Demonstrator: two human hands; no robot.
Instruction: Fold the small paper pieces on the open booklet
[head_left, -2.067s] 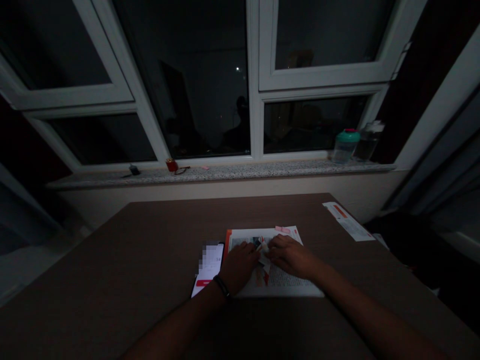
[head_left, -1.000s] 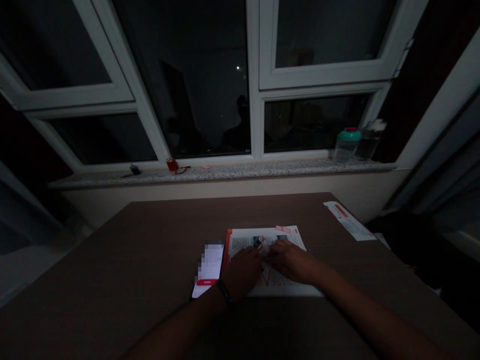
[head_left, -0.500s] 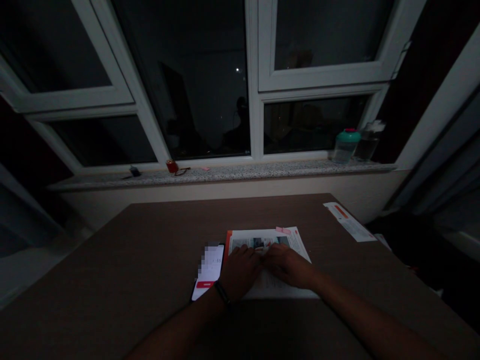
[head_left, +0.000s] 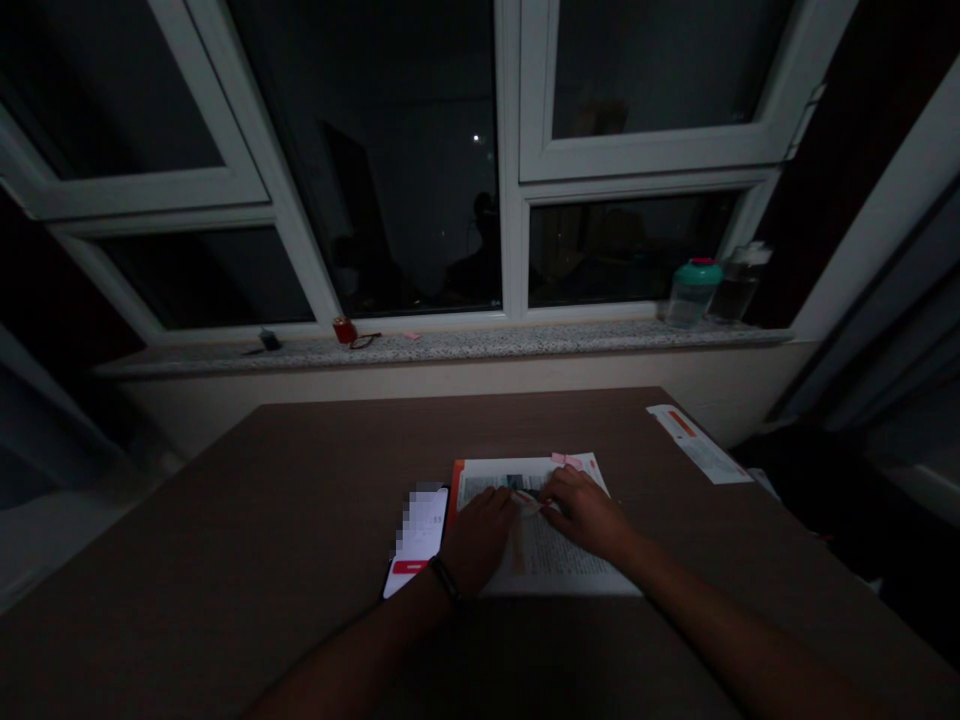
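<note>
A printed booklet (head_left: 562, 560) with an orange left edge lies on the brown table (head_left: 337, 460). My left hand (head_left: 484, 535), with a dark band at the wrist, rests over its left part, fingers closed at a small pale strip (head_left: 529, 500). The strip spans the gap to my right hand (head_left: 585, 510), whose fingertips are pinched at its other end. What the strip is cannot be made out. A pink piece (head_left: 566, 461) lies at the booklet's top edge, just beyond my right hand. Left of the booklet is a lit phone (head_left: 420, 530).
A white and orange paper strip (head_left: 697, 445) lies at the table's right edge. On the windowsill (head_left: 465, 346) stand a red item (head_left: 344, 331), a small dark bottle (head_left: 269, 340), a green-lidded container (head_left: 694, 290) and a clear bottle (head_left: 741, 285).
My right hand has moved right and slightly up, away from my left hand. The pale strip and more of the booklet's print now show between them. My left hand has shifted slightly left.
</note>
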